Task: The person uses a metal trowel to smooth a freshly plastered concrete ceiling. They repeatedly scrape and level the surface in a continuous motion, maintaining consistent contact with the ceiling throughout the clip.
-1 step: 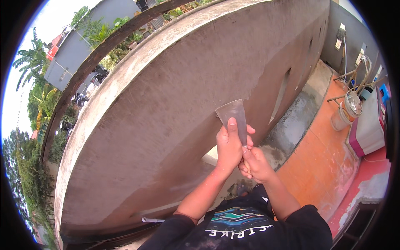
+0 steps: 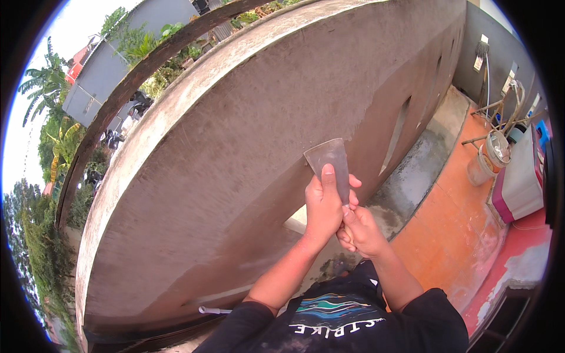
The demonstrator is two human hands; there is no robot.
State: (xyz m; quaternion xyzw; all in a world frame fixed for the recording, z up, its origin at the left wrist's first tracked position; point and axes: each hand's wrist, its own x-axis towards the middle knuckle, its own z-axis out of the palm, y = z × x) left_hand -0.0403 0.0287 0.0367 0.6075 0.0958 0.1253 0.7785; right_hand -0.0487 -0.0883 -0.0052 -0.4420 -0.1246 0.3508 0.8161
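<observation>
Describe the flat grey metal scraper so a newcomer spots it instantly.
Find the brownish plastered wall filling the middle. Before it, the bare left hand and bare right hand hold the grey metal scraper. It alone is flat-bladed, widening away from both hands.

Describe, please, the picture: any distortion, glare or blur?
All in the head view: the wall looks strongly bent, and the corners are black; the sky is washed out white at upper left; the scraper, left hand and right hand look fairly sharp; whether the wall's darker part is shadow or damp, I cannot tell.
</observation>
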